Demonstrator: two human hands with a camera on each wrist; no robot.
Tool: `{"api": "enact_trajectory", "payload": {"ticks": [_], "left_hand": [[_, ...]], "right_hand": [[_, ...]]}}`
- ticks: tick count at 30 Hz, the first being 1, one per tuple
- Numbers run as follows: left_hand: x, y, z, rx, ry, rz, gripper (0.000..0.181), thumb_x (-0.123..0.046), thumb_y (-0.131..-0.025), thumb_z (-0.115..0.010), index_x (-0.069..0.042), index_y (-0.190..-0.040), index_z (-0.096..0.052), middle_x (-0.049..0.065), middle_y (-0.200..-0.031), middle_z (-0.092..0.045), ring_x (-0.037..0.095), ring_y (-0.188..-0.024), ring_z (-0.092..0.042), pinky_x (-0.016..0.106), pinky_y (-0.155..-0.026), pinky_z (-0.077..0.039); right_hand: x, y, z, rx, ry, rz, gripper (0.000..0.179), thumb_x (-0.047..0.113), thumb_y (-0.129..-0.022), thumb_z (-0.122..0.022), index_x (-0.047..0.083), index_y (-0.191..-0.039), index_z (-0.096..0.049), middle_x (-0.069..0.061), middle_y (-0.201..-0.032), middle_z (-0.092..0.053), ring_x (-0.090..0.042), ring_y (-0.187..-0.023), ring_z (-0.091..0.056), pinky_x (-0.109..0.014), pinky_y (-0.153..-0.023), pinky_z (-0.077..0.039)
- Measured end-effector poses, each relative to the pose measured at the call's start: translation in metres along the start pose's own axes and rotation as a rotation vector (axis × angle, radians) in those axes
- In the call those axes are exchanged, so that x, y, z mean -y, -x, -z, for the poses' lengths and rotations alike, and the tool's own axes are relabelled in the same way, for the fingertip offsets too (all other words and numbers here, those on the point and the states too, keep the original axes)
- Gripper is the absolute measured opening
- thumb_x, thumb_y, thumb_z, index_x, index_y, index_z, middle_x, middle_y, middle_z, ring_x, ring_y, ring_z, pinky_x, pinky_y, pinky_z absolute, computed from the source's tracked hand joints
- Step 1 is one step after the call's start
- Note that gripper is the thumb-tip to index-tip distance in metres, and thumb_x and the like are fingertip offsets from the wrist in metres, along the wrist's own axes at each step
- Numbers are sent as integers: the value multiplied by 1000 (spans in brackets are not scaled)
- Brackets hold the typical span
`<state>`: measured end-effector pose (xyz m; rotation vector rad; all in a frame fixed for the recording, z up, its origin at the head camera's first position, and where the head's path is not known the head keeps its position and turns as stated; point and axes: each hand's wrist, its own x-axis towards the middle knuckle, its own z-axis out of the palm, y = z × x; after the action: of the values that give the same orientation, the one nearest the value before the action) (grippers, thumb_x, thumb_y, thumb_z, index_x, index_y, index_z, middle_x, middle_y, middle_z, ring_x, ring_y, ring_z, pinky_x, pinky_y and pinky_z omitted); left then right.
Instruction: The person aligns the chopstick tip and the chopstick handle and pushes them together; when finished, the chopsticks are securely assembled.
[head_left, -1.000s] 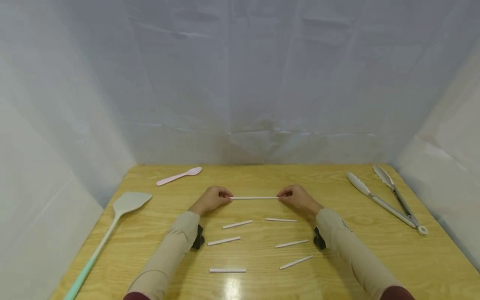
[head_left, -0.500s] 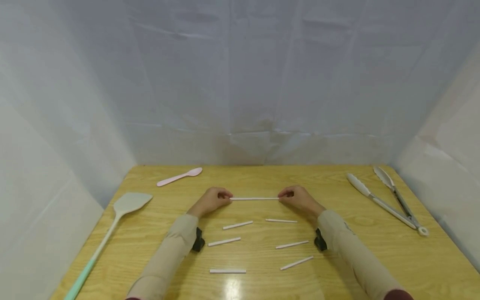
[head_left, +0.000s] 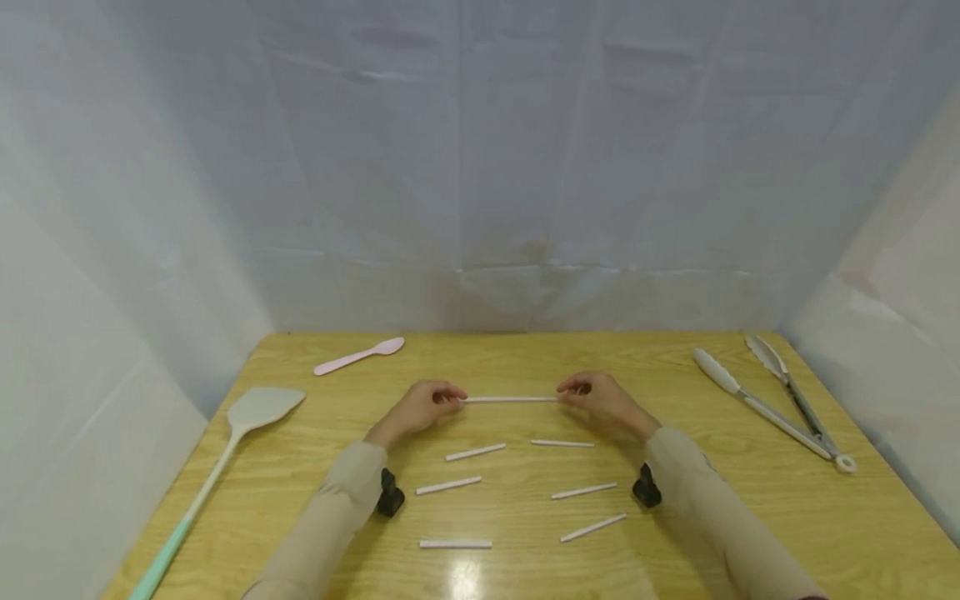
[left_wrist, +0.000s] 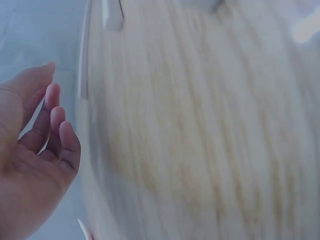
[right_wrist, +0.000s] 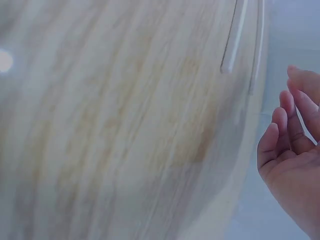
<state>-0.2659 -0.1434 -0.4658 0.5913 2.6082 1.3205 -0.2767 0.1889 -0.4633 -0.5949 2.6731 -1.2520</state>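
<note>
A long thin white stick [head_left: 512, 400] runs level between my two hands near the middle of the table in the head view. My left hand [head_left: 417, 408] pinches its left end between thumb and fingers. At its right end my right hand [head_left: 606, 404] pinches it likewise. Both wrist views show the palm side, with thumb and fingers bent toward each other; the stick itself cannot be made out there. Nearer to me lie shorter white sticks, three on the left, such as this short stick [head_left: 447, 485], and three on the right, such as this one [head_left: 583, 491].
On the wooden table [head_left: 525, 575], a pink spoon [head_left: 360, 357] lies at the back left. A spatula [head_left: 264, 407] with a green handle lies along the left side. Spread tongs [head_left: 780, 417] lie on the right. A pale sheet [head_left: 495, 167] hangs behind the table.
Both wrists and forearms have shifted slightly outward and toward me, while the fingertips stay at the ends of the long stick. The things on the table have not moved.
</note>
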Motion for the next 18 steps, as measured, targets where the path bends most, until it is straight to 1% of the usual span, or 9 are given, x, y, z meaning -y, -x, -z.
{"api": "enact_trajectory", "payload": {"ticks": [3, 6, 10, 14, 18], "left_hand": [[-7, 3, 0, 17, -12, -10, 19, -12, -92, -63, 0, -106, -69, 6, -89, -64, 12, -77, -53, 23, -65, -45], [-11, 8, -3, 33, -19, -26, 20, -13, -92, -63, -1, -106, -69, 5, -90, -65, 12, -80, -54, 25, -70, -45], [-16, 14, -6, 62, -16, -46, 21, -13, -91, -63, 0, -106, -69, 5, -90, -65, 12, -81, -54, 26, -73, -45], [-17, 20, -7, 86, -20, -45, 22, -14, -91, -65, 0, -107, -69, 4, -91, -65, 11, -82, -54, 25, -74, -46], [-15, 25, -5, 110, -3, -21, 23, -15, -90, -66, -1, -108, -69, 3, -94, -65, 12, -84, -55, 26, -76, -46]], "right_hand": [[5, 5, 2, 3, 4, 23, 18, 11, -90, -65, -2, -101, -70, -7, -88, -64, -15, -79, -55, -27, -72, -47], [7, 10, 1, 22, -6, 29, 18, 13, -90, -65, 0, -102, -70, -6, -89, -64, -14, -79, -55, -26, -71, -46], [8, 19, -1, 58, -12, 30, 18, 13, -89, -66, 0, -101, -70, -5, -89, -64, -13, -79, -55, -25, -71, -47], [5, 26, -2, 98, 9, 51, 18, 11, -88, -68, -2, -101, -70, -6, -89, -66, -13, -78, -56, -25, -70, -47], [2, 32, -4, 133, 15, 53, 20, 11, -87, -69, -3, -101, -69, -7, -90, -67, -11, -79, -57, -23, -71, -48]]}}
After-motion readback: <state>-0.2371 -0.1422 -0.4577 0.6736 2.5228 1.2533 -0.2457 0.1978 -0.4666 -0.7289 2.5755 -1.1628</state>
